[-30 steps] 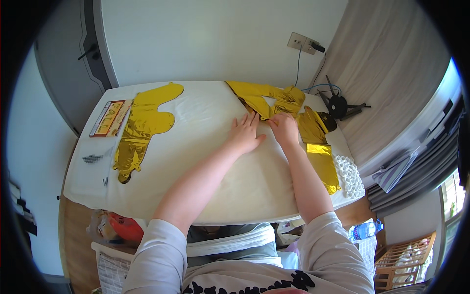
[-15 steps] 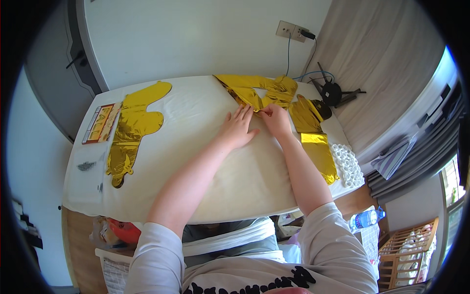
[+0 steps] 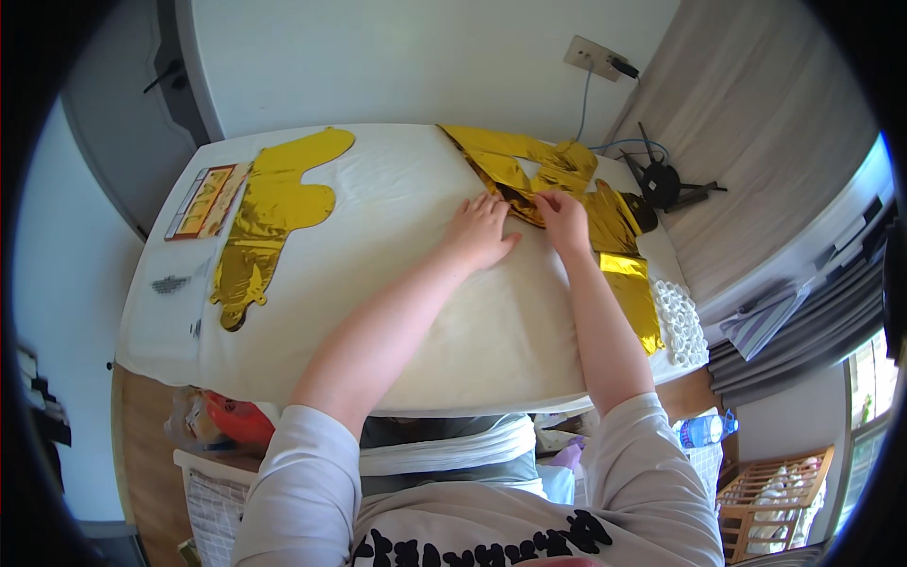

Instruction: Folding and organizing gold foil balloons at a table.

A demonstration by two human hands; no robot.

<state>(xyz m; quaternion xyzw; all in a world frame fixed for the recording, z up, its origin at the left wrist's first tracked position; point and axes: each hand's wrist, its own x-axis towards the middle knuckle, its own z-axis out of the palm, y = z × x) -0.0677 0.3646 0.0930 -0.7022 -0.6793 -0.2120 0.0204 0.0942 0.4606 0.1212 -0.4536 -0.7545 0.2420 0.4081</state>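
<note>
Both hands spread flat, holding nothing: left hand [image 3: 480, 232] on the white desk [image 3: 416, 283], right hand [image 3: 565, 219] pressing the crumpled gold foil balloons [image 3: 529, 170] just beyond the fingertips. Far off to the left, another gold foil balloon [image 3: 269, 213] beside a card packet [image 3: 206, 200].

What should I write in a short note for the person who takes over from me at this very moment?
Left hand: flat, palm down on the white table, fingertips at the edge of the gold foil pile. It holds nothing.
Right hand: pressing on the same pile; whether the fingers pinch the foil I cannot tell.
Done: one flat gold foil balloon lies spread out at the table's far left, beside a printed card.
Left: the pile under the hands is crumpled and overlapping; another gold piece lies along the right edge.
</note>
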